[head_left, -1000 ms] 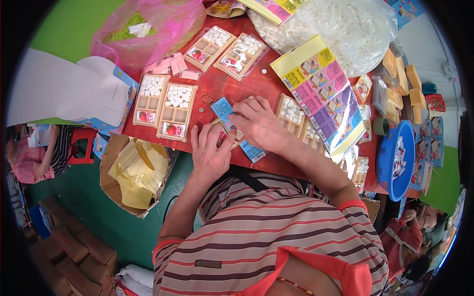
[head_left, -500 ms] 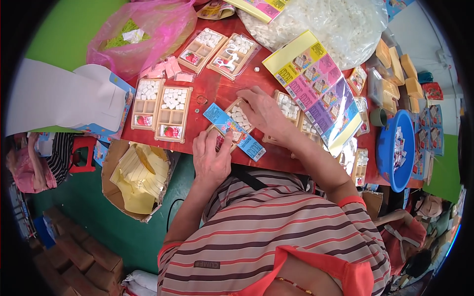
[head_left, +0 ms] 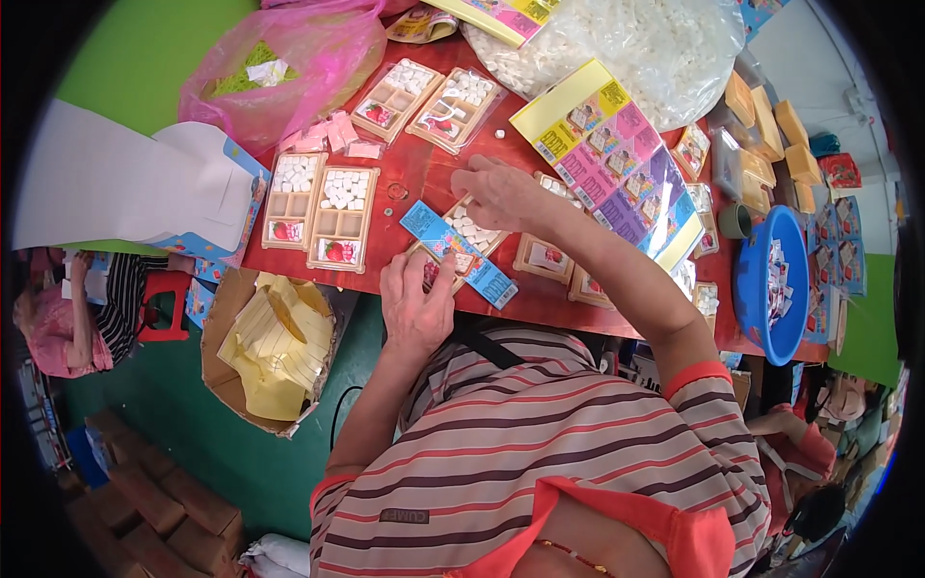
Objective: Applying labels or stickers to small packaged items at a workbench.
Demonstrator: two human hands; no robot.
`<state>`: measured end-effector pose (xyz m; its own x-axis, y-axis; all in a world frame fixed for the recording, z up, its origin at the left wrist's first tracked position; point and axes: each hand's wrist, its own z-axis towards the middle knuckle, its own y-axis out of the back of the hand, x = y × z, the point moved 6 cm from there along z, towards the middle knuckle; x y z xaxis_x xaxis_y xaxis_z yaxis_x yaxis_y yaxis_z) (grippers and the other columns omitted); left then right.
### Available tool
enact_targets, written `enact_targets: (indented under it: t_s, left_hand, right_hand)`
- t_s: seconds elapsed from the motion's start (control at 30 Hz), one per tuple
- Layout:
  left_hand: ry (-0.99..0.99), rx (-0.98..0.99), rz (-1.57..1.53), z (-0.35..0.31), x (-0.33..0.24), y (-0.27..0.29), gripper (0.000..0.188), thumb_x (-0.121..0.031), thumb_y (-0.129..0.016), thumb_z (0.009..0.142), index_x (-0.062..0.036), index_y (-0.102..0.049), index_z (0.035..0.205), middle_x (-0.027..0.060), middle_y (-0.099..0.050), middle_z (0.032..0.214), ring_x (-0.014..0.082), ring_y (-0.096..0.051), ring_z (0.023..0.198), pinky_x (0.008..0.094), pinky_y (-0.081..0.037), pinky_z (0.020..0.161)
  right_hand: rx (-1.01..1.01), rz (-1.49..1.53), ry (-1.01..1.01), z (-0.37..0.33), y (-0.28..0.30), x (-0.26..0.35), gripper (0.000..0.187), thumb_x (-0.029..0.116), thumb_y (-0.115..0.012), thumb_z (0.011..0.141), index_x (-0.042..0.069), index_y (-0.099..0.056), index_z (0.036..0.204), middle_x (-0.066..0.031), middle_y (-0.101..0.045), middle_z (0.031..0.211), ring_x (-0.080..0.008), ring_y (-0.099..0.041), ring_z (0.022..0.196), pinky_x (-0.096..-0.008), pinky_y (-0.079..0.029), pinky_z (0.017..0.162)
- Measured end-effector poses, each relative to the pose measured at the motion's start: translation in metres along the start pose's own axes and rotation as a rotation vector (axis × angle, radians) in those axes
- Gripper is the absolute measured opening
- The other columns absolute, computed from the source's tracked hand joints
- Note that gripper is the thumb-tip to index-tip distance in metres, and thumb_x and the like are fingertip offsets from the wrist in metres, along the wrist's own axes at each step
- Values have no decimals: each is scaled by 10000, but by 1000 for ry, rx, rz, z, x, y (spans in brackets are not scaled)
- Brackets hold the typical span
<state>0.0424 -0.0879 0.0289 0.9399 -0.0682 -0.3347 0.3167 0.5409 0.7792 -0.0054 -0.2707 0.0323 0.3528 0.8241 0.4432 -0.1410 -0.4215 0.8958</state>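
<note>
My left hand grips the near left end of a tan compartment tray, its fingertips reaching onto a blue printed strip. The strip lies slantwise across the tray, over its small compartments. White marshmallow-like pieces fill the tray's far part. Just beyond that end is my right hand, its fingers curled together and pointing left; whatever they may hold is hidden. A sheet of coloured labels lies to the right, above my right forearm, partly covering other filled trays.
Two filled trays lie on the left of the red table, with pink packets behind them. Bags, one pink and one clear with white pieces, stand at the back. A blue basin sits at the right.
My right hand has shifted slightly away from me and left, its fingers curling in, uncovering more of the white pieces. The left hand and blue strip stay nearly in place.
</note>
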Motion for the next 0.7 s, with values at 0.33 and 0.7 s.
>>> enact_targets:
  t_s: [0.33, 0.7]
  left_hand:
    - [-36, 2, -21, -2, 1, 1, 396, -95, -621, 735, -64, -662, 1128, 177, -503, 1152, 380, -474, 1073, 486, -389, 884]
    - [-46, -10, -6, -2, 2, 1, 390, -99, -620, 741, -74, -665, 1127, 170, -496, 1148, 383, -468, 1073, 487, -389, 879]
  right_hand:
    - [73, 13, 78, 2, 8, 1, 133, 119, -588, 727, 52, -549, 836, -129, -532, 870, -334, -569, 854, -437, -467, 723]
    - [152, 174, -142, 4, -4, -26, 246, 127, -611, 711, 23, -598, 933, -132, -593, 870, -298, -604, 856, -368, -483, 735]
